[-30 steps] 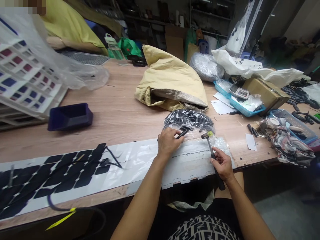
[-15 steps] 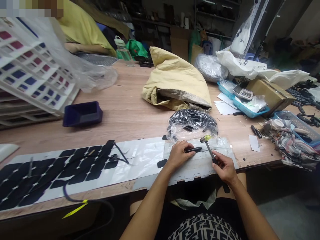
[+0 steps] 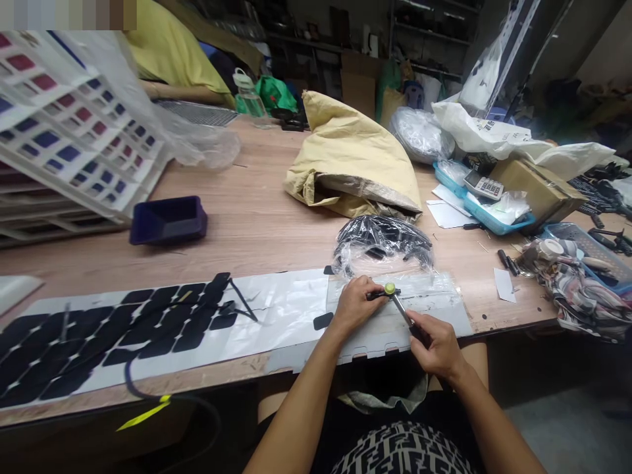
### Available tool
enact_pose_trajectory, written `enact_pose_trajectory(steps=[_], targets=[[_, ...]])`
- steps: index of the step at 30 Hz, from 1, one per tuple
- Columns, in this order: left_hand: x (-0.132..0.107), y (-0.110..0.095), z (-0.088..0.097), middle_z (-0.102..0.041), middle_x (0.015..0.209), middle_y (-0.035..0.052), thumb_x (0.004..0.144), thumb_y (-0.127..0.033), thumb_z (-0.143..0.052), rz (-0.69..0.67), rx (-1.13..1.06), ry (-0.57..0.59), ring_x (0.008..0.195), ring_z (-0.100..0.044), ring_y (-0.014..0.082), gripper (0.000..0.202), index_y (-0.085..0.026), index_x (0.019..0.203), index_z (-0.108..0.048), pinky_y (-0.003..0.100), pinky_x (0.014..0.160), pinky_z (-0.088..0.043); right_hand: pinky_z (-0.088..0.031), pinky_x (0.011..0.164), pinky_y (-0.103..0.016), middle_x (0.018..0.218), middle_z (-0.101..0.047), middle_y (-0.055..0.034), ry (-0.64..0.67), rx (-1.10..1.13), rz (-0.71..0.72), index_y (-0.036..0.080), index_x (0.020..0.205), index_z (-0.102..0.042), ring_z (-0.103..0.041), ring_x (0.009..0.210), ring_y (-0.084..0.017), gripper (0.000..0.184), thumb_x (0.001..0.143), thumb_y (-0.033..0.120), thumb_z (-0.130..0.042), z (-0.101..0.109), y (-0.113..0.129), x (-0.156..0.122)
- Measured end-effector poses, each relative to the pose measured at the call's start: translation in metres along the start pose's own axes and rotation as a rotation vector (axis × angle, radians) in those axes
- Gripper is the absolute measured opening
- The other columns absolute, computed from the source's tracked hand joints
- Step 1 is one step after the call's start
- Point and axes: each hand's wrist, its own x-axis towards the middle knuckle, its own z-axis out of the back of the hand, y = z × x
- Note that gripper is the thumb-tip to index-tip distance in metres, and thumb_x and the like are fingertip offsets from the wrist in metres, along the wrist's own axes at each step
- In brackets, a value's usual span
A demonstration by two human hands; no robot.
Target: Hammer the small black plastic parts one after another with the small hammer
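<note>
My left hand [image 3: 354,305] is closed on a small black part [image 3: 379,294], pressing it flat on a long white strip [image 3: 291,309] along the table's near edge. My right hand [image 3: 437,344] grips the handle of a small hammer [image 3: 399,306]. The hammer's yellow-green head rests on the black part beside my left fingers. Just beyond my hands lies a clear bag of black parts [image 3: 382,241]. Several flat black pieces [image 3: 123,329] cover the left half of the strip.
A dark blue tray [image 3: 168,220] sits mid-left on the wooden table [image 3: 257,217], white sample trays [image 3: 59,131] beyond it. A yellow sack [image 3: 353,158] lies behind the bag. At right are blue baskets [image 3: 486,210], a calculator [image 3: 486,186], a cardboard box [image 3: 538,187] and patterned cloth [image 3: 577,289].
My left hand drew the black part from near the bag down onto the strip. The hammer head came down from raised onto the part. The camera shifted slightly.
</note>
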Motion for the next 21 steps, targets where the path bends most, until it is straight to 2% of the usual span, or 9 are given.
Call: enact_pose_trajectory(steps=[4,7,10,13,18,21], targets=[[0.0,0.002,0.0,-0.062,0.084,0.0012,0.076,-0.028,-0.074,0.002,0.0,-0.001,0.086,-0.057,0.0191,0.016,-0.024,0.091,-0.077,0.032,0.079,-0.043,-0.055,0.055,-0.027,0.095,-0.073,-0.0084,-0.033,0.044,-0.101,0.017,0.128,-0.065,-0.062,0.061,-0.015,0.051,0.078,0.012,-0.059,0.003,-0.001,-0.002],[-0.001,0.001,0.001,-0.062,0.082,0.001,0.076,-0.029,-0.073,0.007,0.011,0.007,0.085,-0.057,0.0194,0.017,-0.024,0.092,-0.076,0.032,0.08,-0.043,-0.048,0.048,-0.024,0.09,-0.071,-0.0078,-0.045,0.06,-0.129,0.016,0.129,-0.065,-0.054,0.054,-0.012,0.051,0.078,0.013,-0.059,0.005,-0.003,-0.003],[-0.001,0.0,0.001,-0.062,0.083,0.0011,0.077,-0.03,-0.072,0.009,0.018,0.018,0.086,-0.056,0.0197,0.016,-0.024,0.092,-0.076,0.033,0.08,-0.044,-0.045,0.048,-0.024,0.085,-0.068,-0.0058,-0.019,0.079,-0.161,0.015,0.125,-0.067,-0.05,0.052,-0.011,0.049,0.077,0.013,-0.06,0.004,-0.009,-0.005],[0.001,-0.001,0.0,-0.062,0.083,0.0014,0.076,-0.03,-0.072,0.021,0.027,0.017,0.086,-0.056,0.0201,0.016,-0.024,0.091,-0.076,0.033,0.082,-0.044,-0.042,0.046,-0.022,0.078,-0.063,-0.0021,-0.024,0.192,-0.274,0.015,0.125,-0.068,-0.046,0.05,-0.009,0.048,0.077,0.016,-0.062,0.001,-0.017,-0.007],[-0.004,-0.009,0.009,-0.062,0.083,0.0025,0.078,-0.033,-0.071,0.002,-0.069,0.022,0.086,-0.056,0.0204,0.017,-0.022,0.089,-0.074,0.034,0.081,-0.044,-0.045,0.053,-0.022,0.077,-0.06,-0.0003,-0.196,0.425,-0.4,0.016,0.126,-0.065,-0.054,0.06,-0.011,0.046,0.08,0.022,-0.065,-0.001,-0.029,-0.008],[-0.027,-0.028,0.025,-0.061,0.09,0.0039,0.082,-0.04,-0.068,0.013,-0.281,0.142,0.08,-0.056,0.0174,0.024,-0.021,0.095,-0.072,0.029,0.072,-0.044,-0.05,0.062,-0.026,0.079,-0.063,-0.0017,-0.266,0.509,-0.408,0.016,0.126,-0.065,-0.06,0.069,-0.015,0.045,0.082,0.023,-0.065,0.001,-0.032,-0.008]])
